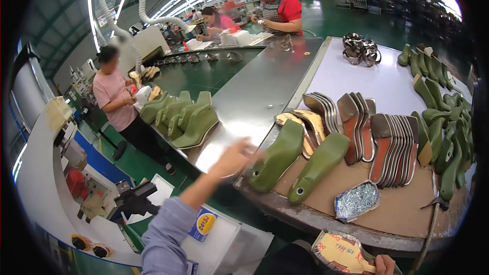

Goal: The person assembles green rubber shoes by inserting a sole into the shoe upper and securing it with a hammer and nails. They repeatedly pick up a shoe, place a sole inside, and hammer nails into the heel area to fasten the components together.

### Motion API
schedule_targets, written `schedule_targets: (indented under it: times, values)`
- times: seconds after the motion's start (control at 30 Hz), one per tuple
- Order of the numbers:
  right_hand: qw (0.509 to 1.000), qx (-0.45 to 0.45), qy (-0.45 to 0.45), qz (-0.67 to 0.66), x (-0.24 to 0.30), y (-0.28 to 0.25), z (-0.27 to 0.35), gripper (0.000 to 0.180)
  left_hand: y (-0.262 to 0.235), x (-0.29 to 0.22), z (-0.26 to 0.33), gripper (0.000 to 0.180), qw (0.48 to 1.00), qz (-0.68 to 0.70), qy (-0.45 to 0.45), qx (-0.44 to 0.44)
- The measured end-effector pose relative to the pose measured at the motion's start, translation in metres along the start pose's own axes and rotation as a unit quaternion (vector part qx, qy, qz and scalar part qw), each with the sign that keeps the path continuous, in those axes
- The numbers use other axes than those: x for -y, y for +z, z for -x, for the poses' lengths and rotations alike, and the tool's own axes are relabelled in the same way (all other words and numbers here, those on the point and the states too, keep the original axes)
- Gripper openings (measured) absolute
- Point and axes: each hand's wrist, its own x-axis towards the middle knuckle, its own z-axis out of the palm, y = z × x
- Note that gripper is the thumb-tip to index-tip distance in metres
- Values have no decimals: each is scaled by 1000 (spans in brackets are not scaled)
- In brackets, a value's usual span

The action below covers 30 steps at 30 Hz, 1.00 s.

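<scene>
My left hand (235, 160) reaches forward over the table edge, blurred by motion. Its fingers look stretched apart, with nothing seen in them, close to the heel end of a green shoe last (277, 158). A second green shoe last (320, 168) lies beside that one. At the lower edge, my right hand (385, 265) is closed around one end of a shoe last with a cream, printed insole (342, 251) facing up. Part of that last is cut off by the picture's edge. Behind the green pair are cream-patterned insoles (310, 122).
Stacked metal-edged insoles (395, 147), a tray of small nails (356, 201) and piled green lasts (448, 137) cover the table's right side. Metal straps (360, 50) lie farther back. More lasts (196, 125) stand on the metal conveyor (239, 86). A person in pink (114, 91) works at left.
</scene>
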Motion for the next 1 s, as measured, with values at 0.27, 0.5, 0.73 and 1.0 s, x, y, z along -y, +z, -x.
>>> schedule_targets:
  times: [0.27, 0.5, 0.73, 1.0]
  values:
    - [1000, -11, -3, 2, 0, -5, 3, 69, -4, -39, 35, 59, 959, -237, 34, -153]
    - [1000, 3, 12, -27, 5, -4, -3, 70, -99, 58, 14, 56, 891, -329, -4, -313]
    - [999, -19, 23, -12, 6, -4, 0, 73, 89, -138, 69, 91, 992, 2, 61, 109]
    - [999, -27, 14, -13, 2, -5, 4, 71, 76, -117, 70, 75, 890, 427, -83, 136]
